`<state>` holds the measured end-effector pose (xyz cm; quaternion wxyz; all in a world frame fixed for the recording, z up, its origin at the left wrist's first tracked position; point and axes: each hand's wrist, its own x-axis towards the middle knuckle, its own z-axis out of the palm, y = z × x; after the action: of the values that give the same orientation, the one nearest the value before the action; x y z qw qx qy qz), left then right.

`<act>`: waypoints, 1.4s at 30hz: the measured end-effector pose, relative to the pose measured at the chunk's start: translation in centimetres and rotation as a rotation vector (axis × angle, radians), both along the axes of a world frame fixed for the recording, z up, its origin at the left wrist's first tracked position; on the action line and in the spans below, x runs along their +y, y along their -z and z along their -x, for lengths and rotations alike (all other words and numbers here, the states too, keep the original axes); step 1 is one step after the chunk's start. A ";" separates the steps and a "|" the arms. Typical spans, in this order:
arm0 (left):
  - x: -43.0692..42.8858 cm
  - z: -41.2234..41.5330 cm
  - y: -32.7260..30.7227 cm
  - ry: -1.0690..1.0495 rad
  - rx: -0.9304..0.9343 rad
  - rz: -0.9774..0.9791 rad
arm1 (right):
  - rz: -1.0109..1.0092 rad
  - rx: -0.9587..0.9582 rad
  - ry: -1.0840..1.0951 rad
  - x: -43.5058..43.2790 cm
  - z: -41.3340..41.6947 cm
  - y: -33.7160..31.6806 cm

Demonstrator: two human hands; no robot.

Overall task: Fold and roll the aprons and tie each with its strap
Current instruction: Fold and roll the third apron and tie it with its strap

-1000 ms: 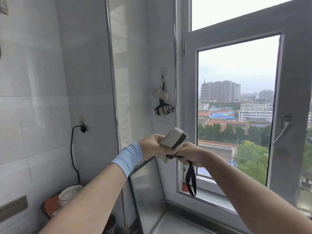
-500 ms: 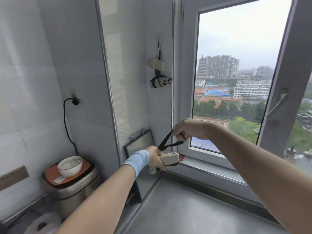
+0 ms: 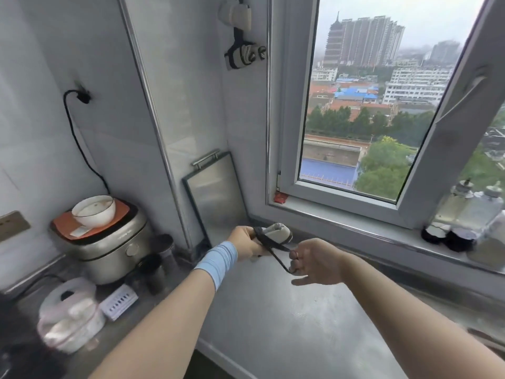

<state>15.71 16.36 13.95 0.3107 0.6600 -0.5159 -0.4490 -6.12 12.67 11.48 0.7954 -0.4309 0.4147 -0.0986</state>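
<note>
Your left hand (image 3: pixel 246 242) grips the small rolled beige fabric apron (image 3: pixel 277 233) above the grey steel counter (image 3: pixel 273 324), fingers curled round it. Your right hand (image 3: pixel 314 262) pinches its thin black strap (image 3: pixel 273 246), drawn taut between the two hands. Behind the roll, a flat steel board with a bar handle (image 3: pixel 216 192) leans on the tiled wall. Left of it stands a silver rice cooker (image 3: pixel 109 244) bearing a white bowl (image 3: pixel 94 212). Higher on the wall hangs a second beige roll (image 3: pixel 241 54) bound in black.
</note>
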 end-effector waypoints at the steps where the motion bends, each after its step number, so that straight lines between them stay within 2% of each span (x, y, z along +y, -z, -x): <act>1: 0.5 1.0 1.6 0.055 -0.028 -0.002 | -0.030 0.066 -0.012 0.2 0.7 1.7; 4: 1.8 3.0 5.1 0.183 -0.172 0.003 | -0.053 0.268 -0.082 -0.1 2.0 4.7; 8: 2.6 5.9 9.3 0.342 -0.529 0.092 | -0.053 0.474 -0.219 -0.2 3.5 8.2; 12: 2.8 8.4 13.4 0.516 -0.775 0.223 | 0.206 0.721 -0.240 0.6 3.1 9.8; 18: 3.0 10.9 20.6 0.511 -1.028 0.228 | 0.461 0.775 -0.087 1.8 3.0 15.7; 21: 3.7 11.9 23.4 0.541 -1.009 0.151 | 0.630 0.804 -0.031 3.5 3.8 18.8; 24: 5.5 12.9 25.8 0.529 -0.826 0.042 | 0.825 0.867 0.008 5.0 4.6 21.9; 29: 7.4 13.7 28.2 0.391 -0.587 0.081 | 1.057 0.867 0.010 6.7 4.8 25.4; 32: 7.9 13.4 29.4 0.399 -0.603 0.129 | 1.076 0.822 0.093 7.6 5.4 26.7; 37: 8.3 12.7 30.6 0.288 -0.571 0.276 | 1.078 0.735 0.200 8.3 6.0 27.6; 42: 9.5 13.8 29.7 0.240 -0.793 0.498 | 1.104 0.733 0.214 8.7 5.9 28.1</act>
<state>1.89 25.84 -15.75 0.1846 0.6218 -0.7589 -0.0583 -11.97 21.40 -16.62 0.2517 -0.7367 0.5871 -0.2219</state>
